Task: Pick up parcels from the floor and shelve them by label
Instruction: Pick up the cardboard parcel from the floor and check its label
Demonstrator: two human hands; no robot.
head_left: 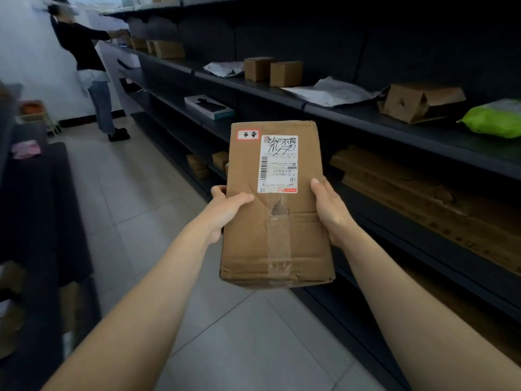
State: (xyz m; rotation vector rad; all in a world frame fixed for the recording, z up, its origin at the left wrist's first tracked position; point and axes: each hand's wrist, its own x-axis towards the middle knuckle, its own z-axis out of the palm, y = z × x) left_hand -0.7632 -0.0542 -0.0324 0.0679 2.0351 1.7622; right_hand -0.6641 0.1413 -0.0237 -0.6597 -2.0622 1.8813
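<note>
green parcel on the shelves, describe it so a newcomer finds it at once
Follow the long dark shelving on the right to the shelf at the height of the held box's top. At its far right edge lies a bright green soft bag, right of a dented cardboard box; nothing else there is green.

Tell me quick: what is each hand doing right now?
Left hand: closed on the cardboard parcel, left edge.
Right hand: closed on the same parcel, right edge.

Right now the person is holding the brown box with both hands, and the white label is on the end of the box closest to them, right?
Not quite. Both hands, left hand and right hand, do hold the brown box, but the white label sits on the end farthest from the person, beyond their fingers. The head view shows this.
</note>
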